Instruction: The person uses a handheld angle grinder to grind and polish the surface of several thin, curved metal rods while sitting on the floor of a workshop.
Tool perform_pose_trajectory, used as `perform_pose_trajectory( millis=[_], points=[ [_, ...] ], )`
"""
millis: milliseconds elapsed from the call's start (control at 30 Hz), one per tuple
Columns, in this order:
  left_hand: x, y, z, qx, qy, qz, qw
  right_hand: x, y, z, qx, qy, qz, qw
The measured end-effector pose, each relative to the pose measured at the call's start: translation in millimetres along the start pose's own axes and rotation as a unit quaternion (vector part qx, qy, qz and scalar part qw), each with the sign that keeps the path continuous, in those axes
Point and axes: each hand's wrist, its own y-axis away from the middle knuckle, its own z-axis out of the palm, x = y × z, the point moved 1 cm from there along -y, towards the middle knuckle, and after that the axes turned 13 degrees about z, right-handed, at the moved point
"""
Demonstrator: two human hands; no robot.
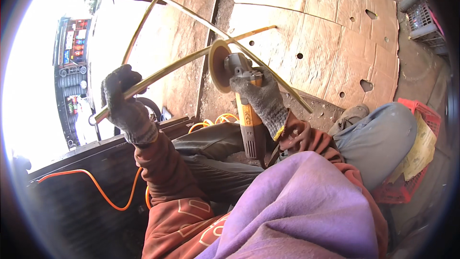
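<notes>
My left hand [128,110], in a grey knit glove, is closed round the near end of a frame of thin brass-coloured metal bars [177,62]. The bars join at an angle at the top and cross in front of me. In my right hand [262,97], also gloved, is an angle grinder [248,124] with a yellow and dark grey body, its handle pointing down toward my lap. Its round disc [220,65] stands on edge against or very close to the crossing of the bars; whether it touches I cannot tell.
A large sheet of cardboard [316,48] with holes lies on the ground ahead. Beside my bent knee on the right is a red plastic crate [400,195]; grey crates [424,24] stand farther off. An orange cord [112,205] runs over a dark surface at the left.
</notes>
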Motion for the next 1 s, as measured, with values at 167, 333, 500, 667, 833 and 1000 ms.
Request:
perform_pose_trajectory(
  millis=[167, 333, 500, 667, 833, 1000],
  points=[
    [-6.9, 1.7, -5.6, -0.013, -0.014, 0.045, 0.999, 7.5, -12.9, -4.4, 0.031, -0.036, -0.034, 0.998],
    [-10.7, 1.4, -2.0, -0.015, 0.023, 0.082, 0.996, 8.7, -16.9, -10.0, 0.015, -0.067, -0.011, 0.998],
    [-6.2, 2.7, -0.3, -0.065, 0.092, 0.090, 0.990, -2.7, -5.3, -4.2, -0.015, -0.034, -0.031, 0.999],
    [-2.6, 3.1, 1.5, -0.092, 0.102, 0.105, 0.985, 8.0, 19.8, 14.7, -0.088, 0.046, -0.119, 0.988],
    [2.5, 0.6, 12.2, -0.107, 0.114, 0.119, 0.980, 35.0, -17.2, 6.1, -0.156, -0.162, -0.001, 0.974],
    [-7.7, 3.8, 0.9, -0.113, 0.101, 0.135, 0.979, 9.7, -3.9, -5.6, -0.062, 0.014, -0.016, 0.998]
  ],
)
